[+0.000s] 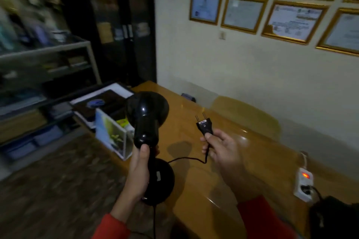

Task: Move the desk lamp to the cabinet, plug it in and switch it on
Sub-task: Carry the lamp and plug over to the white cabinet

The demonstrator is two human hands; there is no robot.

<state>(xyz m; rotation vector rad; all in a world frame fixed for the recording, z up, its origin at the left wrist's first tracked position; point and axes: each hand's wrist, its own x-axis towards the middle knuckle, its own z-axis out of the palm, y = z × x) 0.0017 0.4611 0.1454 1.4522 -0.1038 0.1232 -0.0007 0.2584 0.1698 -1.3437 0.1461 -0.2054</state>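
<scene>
A glossy black desk lamp (147,118) hangs in the air over the left end of a wooden table (242,151). My left hand (138,172) is wrapped around its neck, between the round shade above and the round base (162,180) below. My right hand (221,149) holds the lamp's black two-pin plug (204,125) by its cord end, pins pointing up and away. The thin black cord (186,159) loops from the plug back to the base, and more of it hangs down past my left sleeve.
A white power strip (304,183) with a lit red switch lies at the table's right, one plug in it, beside a dark bag (334,219). A clear box (112,136) and papers sit left of the lamp. Shelves (46,75) and a dark cabinet (116,25) stand at left; framed certificates hang on the wall.
</scene>
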